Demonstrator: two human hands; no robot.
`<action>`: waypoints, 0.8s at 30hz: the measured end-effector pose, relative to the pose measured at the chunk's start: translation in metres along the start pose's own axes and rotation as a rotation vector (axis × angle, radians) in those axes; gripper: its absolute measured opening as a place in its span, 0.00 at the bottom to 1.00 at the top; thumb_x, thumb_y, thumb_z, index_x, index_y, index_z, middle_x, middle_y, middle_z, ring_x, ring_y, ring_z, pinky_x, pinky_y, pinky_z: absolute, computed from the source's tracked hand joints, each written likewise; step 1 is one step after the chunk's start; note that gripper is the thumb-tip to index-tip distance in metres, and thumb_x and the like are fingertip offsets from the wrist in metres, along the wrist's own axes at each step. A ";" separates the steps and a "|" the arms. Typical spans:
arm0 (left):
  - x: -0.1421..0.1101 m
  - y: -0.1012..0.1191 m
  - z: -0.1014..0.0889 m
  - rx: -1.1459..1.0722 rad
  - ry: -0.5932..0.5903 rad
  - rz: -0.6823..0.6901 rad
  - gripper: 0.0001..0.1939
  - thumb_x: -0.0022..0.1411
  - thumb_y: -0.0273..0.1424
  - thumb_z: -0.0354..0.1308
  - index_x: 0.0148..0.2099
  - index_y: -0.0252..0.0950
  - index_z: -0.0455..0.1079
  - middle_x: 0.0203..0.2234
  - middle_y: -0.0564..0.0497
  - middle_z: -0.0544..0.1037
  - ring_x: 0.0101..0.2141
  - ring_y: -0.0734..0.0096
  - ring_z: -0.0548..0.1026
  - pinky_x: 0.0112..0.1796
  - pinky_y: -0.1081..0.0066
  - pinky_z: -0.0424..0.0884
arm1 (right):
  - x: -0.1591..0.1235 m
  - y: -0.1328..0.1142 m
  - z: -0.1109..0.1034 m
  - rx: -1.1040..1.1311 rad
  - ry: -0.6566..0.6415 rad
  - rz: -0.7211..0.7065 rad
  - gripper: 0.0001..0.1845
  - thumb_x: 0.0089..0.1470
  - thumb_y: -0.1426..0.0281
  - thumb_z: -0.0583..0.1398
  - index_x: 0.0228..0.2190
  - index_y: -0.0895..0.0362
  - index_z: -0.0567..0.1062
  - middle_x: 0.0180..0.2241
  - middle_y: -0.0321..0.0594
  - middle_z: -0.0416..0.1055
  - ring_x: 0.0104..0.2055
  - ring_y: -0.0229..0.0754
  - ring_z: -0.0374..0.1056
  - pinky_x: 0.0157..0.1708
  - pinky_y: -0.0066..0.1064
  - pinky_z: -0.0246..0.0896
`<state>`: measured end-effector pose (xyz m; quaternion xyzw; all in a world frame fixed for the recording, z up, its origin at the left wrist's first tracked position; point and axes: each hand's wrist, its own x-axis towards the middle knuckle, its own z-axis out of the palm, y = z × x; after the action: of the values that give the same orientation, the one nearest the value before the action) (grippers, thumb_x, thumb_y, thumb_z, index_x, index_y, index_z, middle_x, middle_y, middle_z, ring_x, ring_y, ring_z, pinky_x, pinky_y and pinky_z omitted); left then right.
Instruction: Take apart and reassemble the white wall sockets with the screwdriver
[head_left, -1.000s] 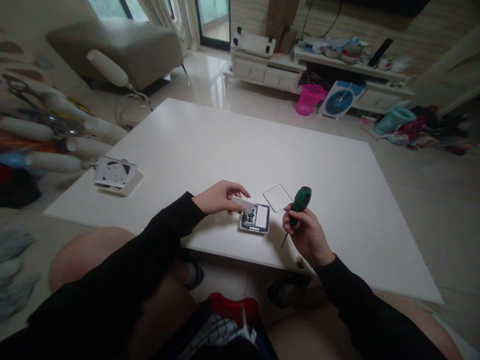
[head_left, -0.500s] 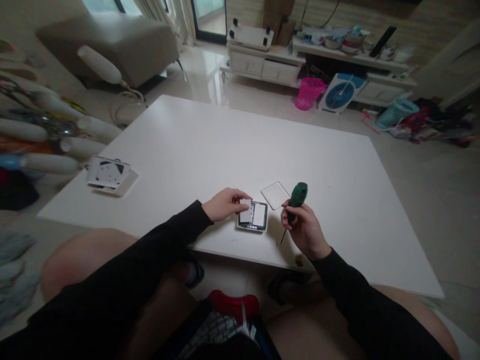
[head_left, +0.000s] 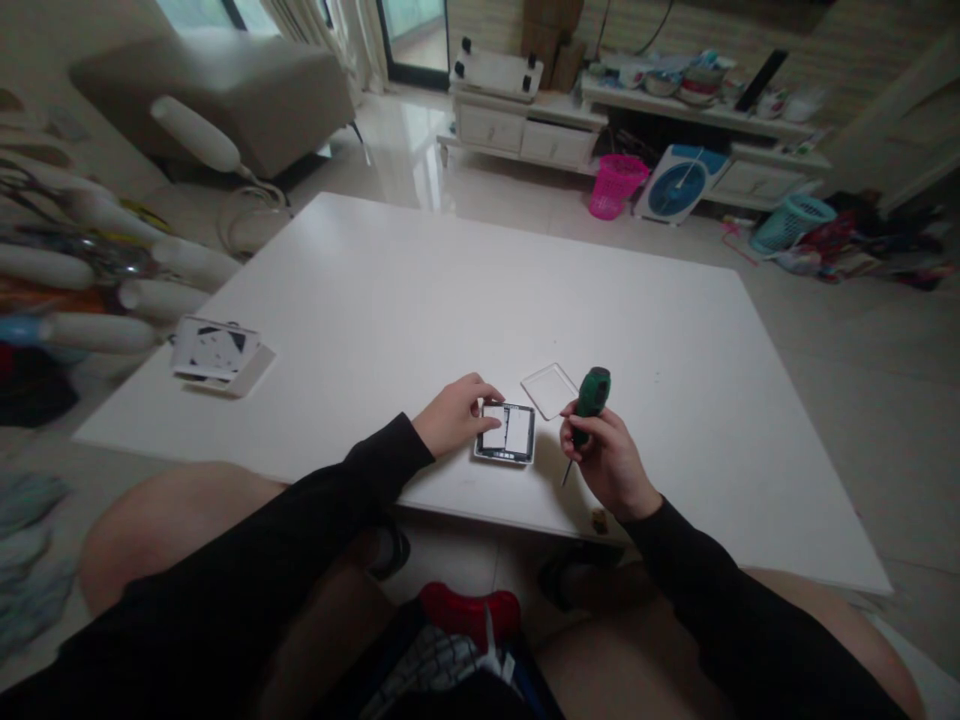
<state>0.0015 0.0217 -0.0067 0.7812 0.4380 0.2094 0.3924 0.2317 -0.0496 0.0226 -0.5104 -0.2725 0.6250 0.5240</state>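
On the white table lies a square wall switch point(head_left: 505, 455) with a dark inner frame and two white rocker panels. My left hand point(head_left: 460, 412) is at its left side, the thumb on the left rocker panel point(head_left: 493, 437) and the fingers curled at the top edge. Beside it sits the right rocker panel point(head_left: 518, 430). My right hand point(head_left: 611, 455) wraps round a screwdriver point(head_left: 595, 392) with a dark green handle, its thin shaft pointing down to the table. Just behind lies a thin square white cover frame point(head_left: 550, 390), apart from both hands.
A white box with a black-and-white printed sheet point(head_left: 219, 350) lies at the left of the table point(head_left: 465, 280). A small brown piece point(head_left: 599, 520) rests by the front edge. Farther back stand a pink basket point(head_left: 617, 185) and a box fan point(head_left: 679, 185).
The left rocker panel, tilted up in my left hand before, now lies down flat beside the other in the switch. My right hand with the screwdriver has barely moved.
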 end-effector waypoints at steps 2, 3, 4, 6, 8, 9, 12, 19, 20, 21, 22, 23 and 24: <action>-0.002 0.004 -0.002 0.019 -0.036 0.035 0.09 0.61 0.26 0.65 0.45 0.34 0.77 0.39 0.49 0.73 0.34 0.70 0.73 0.39 0.67 0.71 | 0.000 0.001 0.000 -0.016 0.001 0.000 0.11 0.42 0.68 0.69 0.30 0.57 0.76 0.20 0.33 0.68 0.21 0.34 0.62 0.20 0.26 0.47; -0.003 0.006 -0.004 0.031 -0.062 0.055 0.07 0.63 0.27 0.63 0.44 0.35 0.78 0.39 0.49 0.73 0.35 0.69 0.74 0.40 0.67 0.72 | 0.000 0.001 0.000 -0.023 0.005 0.000 0.11 0.42 0.68 0.69 0.30 0.57 0.76 0.20 0.33 0.69 0.21 0.34 0.62 0.20 0.26 0.47; -0.005 0.008 -0.005 0.045 -0.084 0.074 0.06 0.65 0.28 0.62 0.44 0.35 0.78 0.39 0.48 0.73 0.36 0.68 0.74 0.41 0.66 0.72 | 0.000 0.002 0.000 -0.027 0.011 -0.001 0.11 0.41 0.68 0.69 0.30 0.57 0.76 0.20 0.33 0.69 0.21 0.34 0.62 0.20 0.26 0.47; -0.008 0.011 -0.007 0.083 -0.121 0.112 0.09 0.64 0.32 0.65 0.44 0.34 0.79 0.40 0.46 0.74 0.39 0.65 0.75 0.44 0.64 0.72 | 0.000 0.002 0.000 -0.027 0.020 0.000 0.11 0.41 0.68 0.69 0.30 0.57 0.76 0.20 0.33 0.69 0.21 0.34 0.62 0.20 0.26 0.47; -0.010 0.011 -0.008 0.126 -0.147 0.148 0.16 0.58 0.35 0.71 0.46 0.33 0.78 0.42 0.44 0.75 0.42 0.60 0.75 0.47 0.62 0.72 | 0.000 0.002 0.001 -0.022 0.023 0.001 0.12 0.41 0.67 0.69 0.30 0.57 0.76 0.20 0.33 0.68 0.21 0.34 0.62 0.20 0.26 0.47; -0.011 0.011 -0.008 0.145 -0.158 0.163 0.19 0.55 0.36 0.73 0.47 0.33 0.78 0.43 0.44 0.75 0.43 0.58 0.75 0.48 0.61 0.72 | 0.000 0.002 0.001 -0.023 0.022 0.002 0.12 0.41 0.67 0.69 0.30 0.57 0.76 0.20 0.33 0.68 0.21 0.34 0.62 0.20 0.26 0.47; -0.012 0.009 -0.009 0.179 -0.178 0.189 0.23 0.53 0.34 0.75 0.50 0.34 0.77 0.45 0.43 0.75 0.45 0.57 0.75 0.49 0.60 0.72 | 0.000 0.002 0.003 -0.035 0.023 0.004 0.12 0.40 0.67 0.69 0.29 0.57 0.76 0.20 0.33 0.69 0.21 0.34 0.62 0.20 0.26 0.48; -0.009 0.004 -0.009 0.167 -0.168 0.177 0.26 0.50 0.31 0.76 0.52 0.34 0.75 0.45 0.43 0.74 0.47 0.55 0.73 0.50 0.58 0.71 | -0.001 0.001 0.004 -0.047 0.034 0.003 0.12 0.38 0.66 0.69 0.28 0.57 0.76 0.19 0.32 0.68 0.21 0.34 0.62 0.21 0.27 0.49; -0.009 0.003 -0.008 0.173 -0.153 0.174 0.27 0.50 0.31 0.76 0.52 0.34 0.75 0.45 0.43 0.73 0.47 0.55 0.72 0.50 0.57 0.71 | -0.001 0.001 0.004 -0.050 0.033 0.003 0.12 0.38 0.66 0.69 0.28 0.57 0.76 0.19 0.32 0.69 0.21 0.34 0.62 0.21 0.27 0.49; -0.009 0.001 -0.006 0.179 -0.140 0.174 0.28 0.49 0.31 0.77 0.52 0.34 0.74 0.46 0.43 0.73 0.48 0.54 0.72 0.51 0.57 0.71 | -0.001 0.001 0.004 -0.051 0.033 0.003 0.12 0.38 0.67 0.69 0.28 0.57 0.76 0.19 0.32 0.69 0.21 0.34 0.62 0.21 0.27 0.48; -0.008 0.000 -0.005 0.183 -0.132 0.177 0.29 0.49 0.32 0.77 0.52 0.34 0.74 0.46 0.43 0.73 0.48 0.54 0.71 0.51 0.56 0.71 | -0.001 0.002 0.004 -0.051 0.032 0.005 0.12 0.38 0.67 0.69 0.28 0.57 0.76 0.19 0.32 0.69 0.21 0.34 0.62 0.21 0.27 0.48; -0.008 -0.001 -0.004 0.187 -0.127 0.180 0.29 0.48 0.32 0.77 0.52 0.34 0.73 0.46 0.43 0.74 0.48 0.54 0.71 0.51 0.55 0.70 | -0.001 0.002 0.004 -0.050 0.031 0.005 0.12 0.39 0.67 0.69 0.28 0.57 0.76 0.19 0.32 0.69 0.21 0.34 0.62 0.21 0.27 0.48; -0.007 -0.001 -0.003 0.191 -0.125 0.182 0.30 0.48 0.33 0.78 0.52 0.34 0.73 0.46 0.43 0.74 0.48 0.54 0.71 0.51 0.55 0.70 | -0.001 0.002 0.003 -0.049 0.030 0.005 0.12 0.39 0.67 0.69 0.28 0.57 0.76 0.19 0.32 0.69 0.21 0.34 0.62 0.21 0.27 0.47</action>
<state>-0.0049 0.0170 -0.0061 0.8631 0.3580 0.1526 0.3219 0.2277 -0.0501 0.0223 -0.5331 -0.2784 0.6117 0.5139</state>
